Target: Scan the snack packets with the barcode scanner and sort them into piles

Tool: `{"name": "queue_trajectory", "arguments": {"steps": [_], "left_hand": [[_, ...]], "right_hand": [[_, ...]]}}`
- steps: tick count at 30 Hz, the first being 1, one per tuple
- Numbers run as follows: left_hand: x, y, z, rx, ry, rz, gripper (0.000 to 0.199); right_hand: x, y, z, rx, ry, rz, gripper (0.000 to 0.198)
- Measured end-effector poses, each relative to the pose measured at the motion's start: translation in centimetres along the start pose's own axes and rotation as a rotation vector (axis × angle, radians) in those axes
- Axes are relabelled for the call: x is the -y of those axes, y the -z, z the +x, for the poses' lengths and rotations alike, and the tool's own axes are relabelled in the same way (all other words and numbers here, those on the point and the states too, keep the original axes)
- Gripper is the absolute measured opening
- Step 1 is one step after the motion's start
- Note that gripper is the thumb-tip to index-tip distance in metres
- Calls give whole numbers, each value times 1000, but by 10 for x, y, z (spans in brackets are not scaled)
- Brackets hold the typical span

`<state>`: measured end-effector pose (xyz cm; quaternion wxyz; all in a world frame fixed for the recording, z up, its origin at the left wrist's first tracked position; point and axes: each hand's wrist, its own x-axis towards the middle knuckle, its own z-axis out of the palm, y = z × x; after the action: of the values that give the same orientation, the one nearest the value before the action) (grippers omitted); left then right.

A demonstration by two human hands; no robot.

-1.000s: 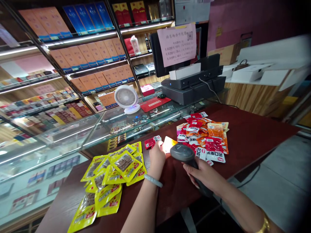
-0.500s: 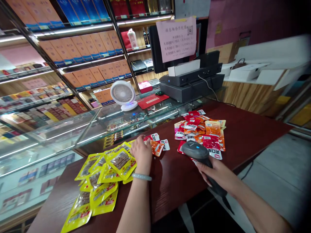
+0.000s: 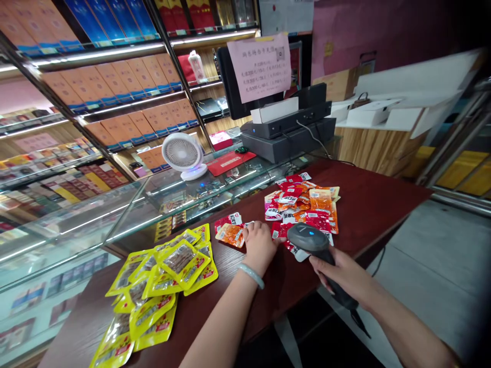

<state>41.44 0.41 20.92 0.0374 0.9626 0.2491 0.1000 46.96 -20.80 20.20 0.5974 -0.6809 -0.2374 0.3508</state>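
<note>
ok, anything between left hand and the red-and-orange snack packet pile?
Nothing visible: left hand is beside the snack packet pile. The barcode scanner in the right hand only hides part of the pile's near side.

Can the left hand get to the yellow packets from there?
Probably yes: the left hand is just right of the yellow packets, and nothing seems to stand between them.

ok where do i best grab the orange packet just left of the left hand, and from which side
Probably pinch the near edge of the orange packet, coming from the wearer's side: it lies flat, with that edge exposed over the table, while its far edge meets a red packet and the left hand crowds its right end.
</note>
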Motion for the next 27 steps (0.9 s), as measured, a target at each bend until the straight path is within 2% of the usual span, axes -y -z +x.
{"name": "queue_trajectory", "arguments": {"steps": [6,11,15,21,27], "left_hand": [[7,-3,4,65,97,-108,26],[21,4,1,71,197,-521,13],[31,8,-8,30,204,-775,12],[44,12,-22,-55,179,-663,15],[70,8,-24,-23,316,-762,24]], "right_hand": [[-3,-5,-1,27,34,-7,39],[-4,-15,-1,93,28,11,38],[-2,-27,3,157,40,8,38],[5,-47,5,231,76,16,37],[0,-50,4,242,56,-5,37]]}}
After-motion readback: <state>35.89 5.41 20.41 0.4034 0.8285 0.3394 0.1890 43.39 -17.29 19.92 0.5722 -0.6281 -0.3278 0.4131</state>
